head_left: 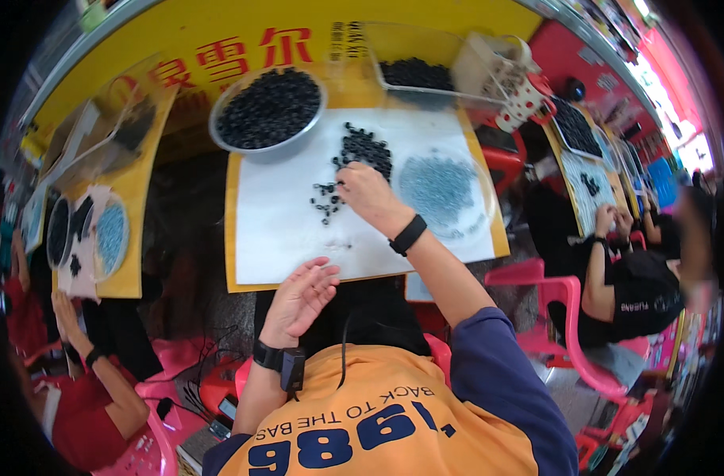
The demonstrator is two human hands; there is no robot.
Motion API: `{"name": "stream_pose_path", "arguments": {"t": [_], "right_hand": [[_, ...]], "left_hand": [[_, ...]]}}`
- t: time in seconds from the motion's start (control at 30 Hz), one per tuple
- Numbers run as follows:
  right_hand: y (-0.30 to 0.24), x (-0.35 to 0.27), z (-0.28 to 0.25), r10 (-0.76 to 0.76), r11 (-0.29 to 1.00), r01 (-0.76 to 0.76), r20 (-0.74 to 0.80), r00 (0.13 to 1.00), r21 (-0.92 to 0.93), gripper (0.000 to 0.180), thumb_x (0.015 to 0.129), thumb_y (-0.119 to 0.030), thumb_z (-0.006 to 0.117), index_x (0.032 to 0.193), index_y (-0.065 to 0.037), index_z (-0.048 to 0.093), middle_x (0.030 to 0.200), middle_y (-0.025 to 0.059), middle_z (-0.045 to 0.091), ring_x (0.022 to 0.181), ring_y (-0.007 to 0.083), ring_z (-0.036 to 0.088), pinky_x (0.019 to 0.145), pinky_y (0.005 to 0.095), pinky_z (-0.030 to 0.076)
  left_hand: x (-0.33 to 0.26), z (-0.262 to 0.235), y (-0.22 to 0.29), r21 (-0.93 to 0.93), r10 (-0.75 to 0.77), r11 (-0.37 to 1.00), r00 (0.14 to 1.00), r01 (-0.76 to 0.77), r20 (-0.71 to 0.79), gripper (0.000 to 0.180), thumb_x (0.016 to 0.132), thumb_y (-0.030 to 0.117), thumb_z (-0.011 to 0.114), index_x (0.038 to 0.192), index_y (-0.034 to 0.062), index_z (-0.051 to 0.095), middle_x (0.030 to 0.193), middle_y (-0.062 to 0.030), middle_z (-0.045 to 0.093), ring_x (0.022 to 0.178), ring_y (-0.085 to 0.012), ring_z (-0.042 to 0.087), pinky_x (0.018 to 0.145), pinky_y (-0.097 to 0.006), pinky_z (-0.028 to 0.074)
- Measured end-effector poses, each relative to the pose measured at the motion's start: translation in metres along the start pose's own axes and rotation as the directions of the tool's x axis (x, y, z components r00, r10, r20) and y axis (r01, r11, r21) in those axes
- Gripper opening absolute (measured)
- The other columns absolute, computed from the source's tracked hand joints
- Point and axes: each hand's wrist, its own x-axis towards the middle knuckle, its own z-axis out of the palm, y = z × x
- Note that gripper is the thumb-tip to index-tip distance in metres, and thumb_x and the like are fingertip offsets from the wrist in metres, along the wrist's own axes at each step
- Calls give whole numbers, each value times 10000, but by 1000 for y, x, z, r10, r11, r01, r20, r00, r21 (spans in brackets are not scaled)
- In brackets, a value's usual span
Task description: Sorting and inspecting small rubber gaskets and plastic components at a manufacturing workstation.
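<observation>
A heap of small black ring-like pieces (367, 151) lies on a white sheet (279, 230), with several loose ones (327, 204) strewn to its left. At the heap's near edge my right hand (370, 193) reaches in, thumb and fingers pinched on a small black piece. My left hand (302, 300) hovers at the sheet's front edge, palm turned up, fingers loosely bent and apart, holding nothing. Right of the heap, small pale-blue translucent pieces (437, 190) are spread in a shallow clear round dish. A few tiny bits (340, 245) lie between my hands.
A metal bowl (216, 135) full of black pieces stands at the back left. Behind the heap is a clear bin (421, 98) holding more. A dotted red-and-white mug (514, 111) stands at the back right. People work at neighbouring tables on both sides; a pink chair (564, 301) is at right.
</observation>
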Motion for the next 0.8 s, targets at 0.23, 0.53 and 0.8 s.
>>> {"name": "stream_pose_path", "arguments": {"t": [0.23,0.53,0.8], "right_hand": [[-83,-63,-50,119,743,-193,158,980,641,209,801,-118,655,991,-34,683,894,95,680,757,167,635,690,293,508],[-6,-133,-111,524,776,-437,-80,848,456,191,826,-137,665,995,-54,696,895,151,674,763,253,643,700,345,509],[111,-170,-135,442,854,-504,-327,835,-133,147,789,-117,663,885,-11,693,903,164,646,867,329,614,783,389,492]], "left_hand": [[23,18,-2,-127,162,978,987,-164,-26,269,952,119,554,1192,5,514,1066,-119,626,895,-150,652,774,-243,568],[16,13,-19,-62,48,997,996,-52,-76,243,887,8,609,1126,2,565,1006,-130,642,860,-178,643,767,-239,564],[20,16,-32,-48,-31,999,992,26,-123,238,875,-5,617,1108,3,571,1013,-135,640,869,-181,637,772,-245,554]]}}
